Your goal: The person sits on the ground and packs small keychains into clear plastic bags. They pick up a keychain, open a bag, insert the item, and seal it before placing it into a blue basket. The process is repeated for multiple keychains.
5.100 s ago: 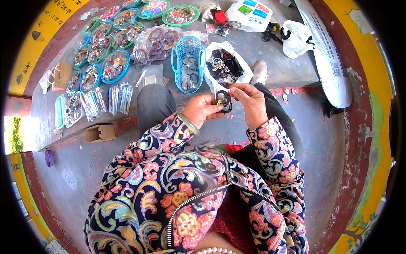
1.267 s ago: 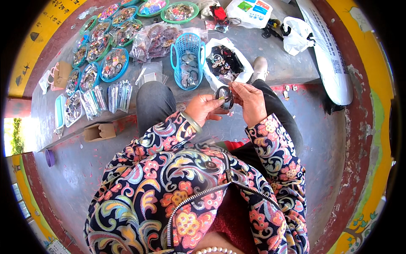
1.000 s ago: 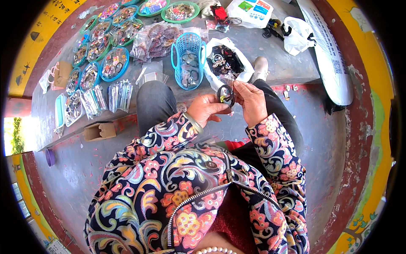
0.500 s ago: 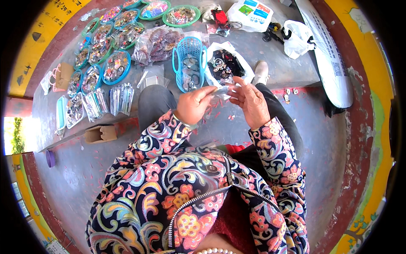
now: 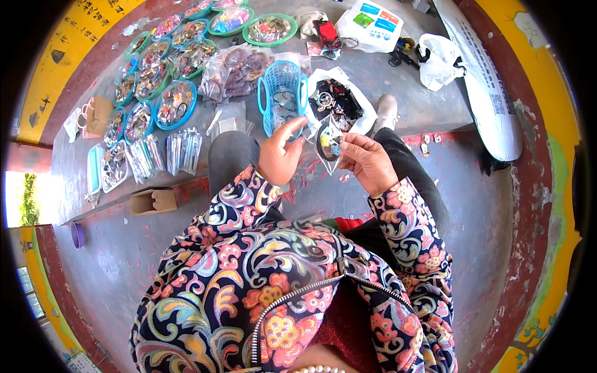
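Observation:
My right hand [image 5: 371, 163] pinches a small clear plastic bag by its side. Inside the bag is a black hair tie [image 5: 319, 142] with yellow and blue bits on it. My left hand [image 5: 280, 155] is just left of the bag, apart from it, its thumb and forefinger spread with nothing between them. Beyond the left hand stands a blue plastic basket [image 5: 263, 102] with more clear packets in it. To its right, a white bag [image 5: 365, 102] lies open, full of black hair ties with small ornaments.
Round baskets [image 5: 194, 109] of small packaged goods crowd the ledge at the far left. Bundles of packed pens [image 5: 184, 151] lie nearer. A cardboard box [image 5: 153, 201] and a purple cup [image 5: 78, 235] are on the lower floor. White bags [image 5: 438, 65] sit far right.
The hands have parted: my left hand has let go of the clear bag and opened. My right hand now holds it alone, with the hair tie showing inside.

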Demonstrator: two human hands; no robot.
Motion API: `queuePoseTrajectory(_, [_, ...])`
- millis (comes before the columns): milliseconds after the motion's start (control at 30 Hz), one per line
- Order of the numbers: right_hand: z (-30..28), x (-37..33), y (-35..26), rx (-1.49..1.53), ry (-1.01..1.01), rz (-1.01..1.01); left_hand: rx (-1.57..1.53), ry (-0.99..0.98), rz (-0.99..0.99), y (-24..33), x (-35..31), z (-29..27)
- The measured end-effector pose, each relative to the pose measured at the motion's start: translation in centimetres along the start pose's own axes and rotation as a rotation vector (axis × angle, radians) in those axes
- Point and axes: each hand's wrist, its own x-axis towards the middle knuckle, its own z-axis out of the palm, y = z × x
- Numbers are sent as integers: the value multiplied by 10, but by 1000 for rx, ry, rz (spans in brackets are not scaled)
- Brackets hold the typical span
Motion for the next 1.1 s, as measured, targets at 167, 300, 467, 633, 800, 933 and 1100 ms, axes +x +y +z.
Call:
queuePoseTrajectory(167, [0, 1, 1, -9, 61, -63, -965, -225, -699, 18, -4, 6])
queuePoseTrajectory(300, [2, 1, 3, -43, 96, -61, -939, -262, -722, 27, -6, 14])
queuePoseTrajectory(467, [4, 1, 9, -150, 99, -57, -953, -157, -800, 6, -11, 25])
queuePoseTrajectory(633, [7, -4, 1, -462, 121, -38, -953, -56, -835, -12, -11, 19])
queuePoseTrajectory(800, [-4, -19, -20, -594, 67, -103, -877, 160, -736, -50, 20, -25])
queuePoseTrajectory(933, [-7, -18, -23, -543, 84, -101, -486, 231, -475, -74, 66, -60])
queuePoseTrajectory(1100, [-6, -13, -8, -584, -5, -26, -591, 204, -525, -130, 86, -36])
